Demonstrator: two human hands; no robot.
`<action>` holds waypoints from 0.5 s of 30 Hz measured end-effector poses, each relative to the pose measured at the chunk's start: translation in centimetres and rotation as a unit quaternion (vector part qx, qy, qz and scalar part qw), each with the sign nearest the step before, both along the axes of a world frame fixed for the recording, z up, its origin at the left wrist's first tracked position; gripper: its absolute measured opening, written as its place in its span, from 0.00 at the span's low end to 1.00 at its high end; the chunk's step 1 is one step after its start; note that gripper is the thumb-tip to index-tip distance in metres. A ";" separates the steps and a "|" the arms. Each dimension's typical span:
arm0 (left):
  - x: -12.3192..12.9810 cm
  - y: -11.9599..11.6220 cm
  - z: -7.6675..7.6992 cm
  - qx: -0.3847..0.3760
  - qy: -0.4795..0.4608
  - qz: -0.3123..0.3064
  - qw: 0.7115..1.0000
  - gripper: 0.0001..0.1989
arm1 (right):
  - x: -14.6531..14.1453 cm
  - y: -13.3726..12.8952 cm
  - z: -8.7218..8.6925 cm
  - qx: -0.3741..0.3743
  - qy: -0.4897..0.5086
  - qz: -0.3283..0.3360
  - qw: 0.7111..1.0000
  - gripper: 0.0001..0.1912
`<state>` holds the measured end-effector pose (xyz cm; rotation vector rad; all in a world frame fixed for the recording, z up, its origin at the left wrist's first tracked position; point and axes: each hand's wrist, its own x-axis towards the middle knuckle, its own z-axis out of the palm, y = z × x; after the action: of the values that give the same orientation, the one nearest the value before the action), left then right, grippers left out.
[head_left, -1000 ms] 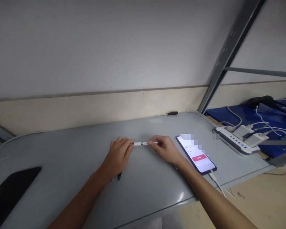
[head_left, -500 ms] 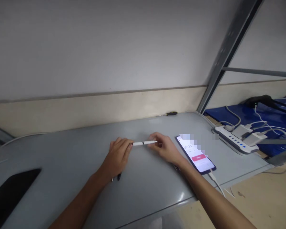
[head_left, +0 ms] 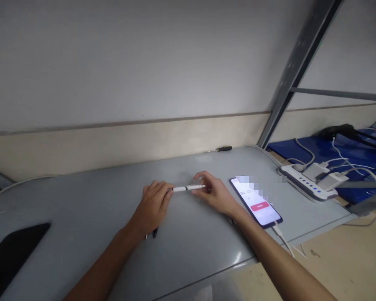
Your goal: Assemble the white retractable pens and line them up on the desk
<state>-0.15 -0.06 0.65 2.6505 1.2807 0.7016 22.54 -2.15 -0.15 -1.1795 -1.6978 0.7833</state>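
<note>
My left hand (head_left: 156,205) is closed on one end of a white pen (head_left: 179,189), which lies level and points right. The pen has a dark ring near its middle. At its other end, my right hand (head_left: 213,192) has thumb and index finger apart around the tip; whether the thumb touches the pen I cannot tell. Under my left wrist, a dark, thin pen-like piece (head_left: 155,232) sticks out, mostly hidden. Something small (head_left: 230,220) shows beside my right wrist, too covered to make out.
A lit phone (head_left: 259,205) with a cable lies right of my right hand on the grey tabletop (head_left: 188,242). Beyond it sits a power strip (head_left: 307,184) with plugs. A screwdriver (head_left: 221,149) lies by the wall. At left is a black flat object (head_left: 19,251).
The thumb and index finger of my right hand have spread apart around the pen's end. My left hand keeps its hold. The whole view has shifted slightly.
</note>
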 end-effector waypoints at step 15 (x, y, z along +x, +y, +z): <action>0.0 0.1 -0.2 0.000 -0.004 -0.011 1.000 0.13 | 0.0 0.1 -0.2 -0.005 -0.024 0.006 1.000 0.13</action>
<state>-0.15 0.07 0.47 2.6556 1.2484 0.7075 22.57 -2.06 -0.35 -1.2039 -1.7442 0.7777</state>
